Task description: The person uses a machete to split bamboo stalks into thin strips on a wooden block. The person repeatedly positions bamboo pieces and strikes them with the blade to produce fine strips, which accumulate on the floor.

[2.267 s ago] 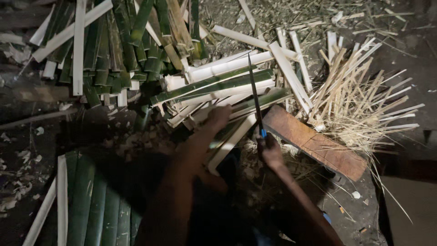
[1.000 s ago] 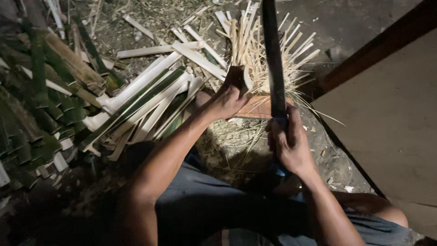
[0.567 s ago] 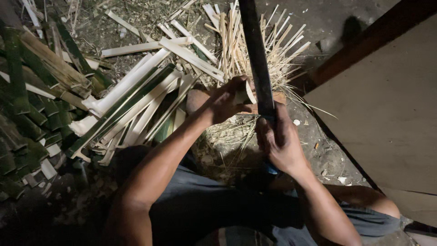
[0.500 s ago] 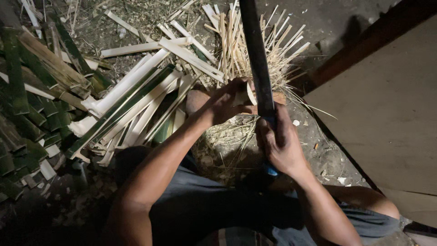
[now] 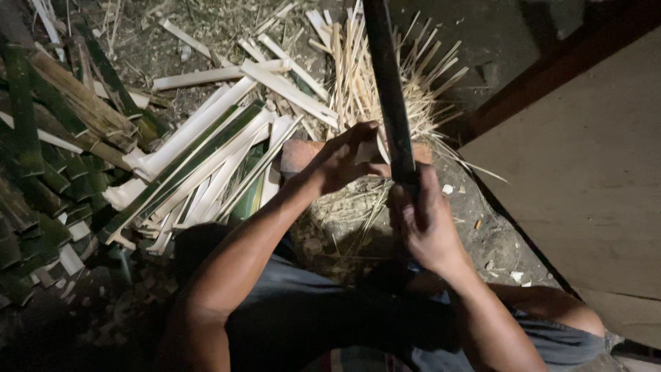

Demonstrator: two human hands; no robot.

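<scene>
My right hand [image 5: 425, 224] grips the handle of a long dark blade [image 5: 387, 89] that points away from me, up past the top of the view. My left hand [image 5: 342, 160] is closed on a small pale piece of bamboo [image 5: 370, 151], pressed against the side of the blade. Under both hands lies a reddish wooden block [image 5: 300, 153], mostly hidden by my left hand. A fan of thin pale bamboo splints [image 5: 358, 76] lies just beyond the block.
Split green and white bamboo slats [image 5: 200, 162] lie in a heap to the left, with darker green pieces [image 5: 27, 179] further left. A flat brown board [image 5: 592, 172] fills the right side. Shavings and chips cover the dirt ground [image 5: 475, 227].
The view swung from the bamboo heap to my hands. Over the last second the blade has tilted slightly and my left hand has stayed on the small bamboo piece against it.
</scene>
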